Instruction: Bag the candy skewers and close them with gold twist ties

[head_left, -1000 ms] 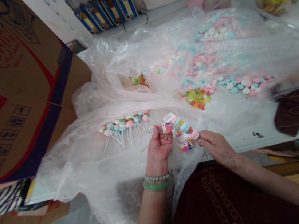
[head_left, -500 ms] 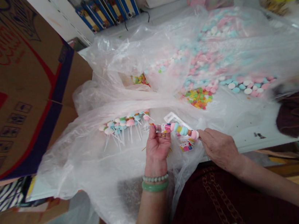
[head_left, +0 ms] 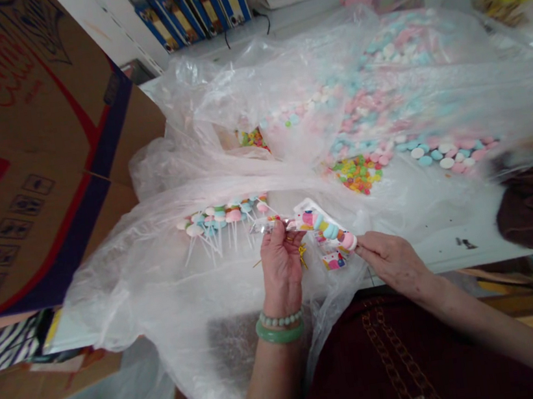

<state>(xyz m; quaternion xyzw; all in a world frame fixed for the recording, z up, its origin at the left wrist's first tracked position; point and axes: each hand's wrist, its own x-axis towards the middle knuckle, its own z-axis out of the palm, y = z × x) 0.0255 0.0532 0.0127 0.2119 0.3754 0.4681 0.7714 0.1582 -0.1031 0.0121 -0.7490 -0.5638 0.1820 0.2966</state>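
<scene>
Marshmallow skewer (head_left: 331, 229): near middle of the table, slanted, its far-left end apparently inside the mouth of a clear printed wrapper (head_left: 266, 226). Right hand (head_left: 395, 258) is clamped at its near-right end; grip detail hidden. Left hand (head_left: 280, 266) pinches the wrapper. Hands apart, linked by skewer and wrapper.

Risks, my read:
- Film is thin and the marshmallows look nearly as wide as the mouth. Pushing off-axis could snag an edge, split the film or squash a piece.
- Pinch too loose: wrapper slides along with the skewer. Too tight: mouth may close up.
- Force from one end could shift pieces along the stick.

Just beside the left hand, yellow ties (head_left: 303, 257) and printed packets (head_left: 334, 260) lie loose; a wrist sweep could scatter them. Marshmallow pops (head_left: 220, 217) sit farther left on rumpled plastic sheeting (head_left: 123, 270); if that gets tugged, they could roll. Gummies (head_left: 359, 175) are on the far side.
</scene>
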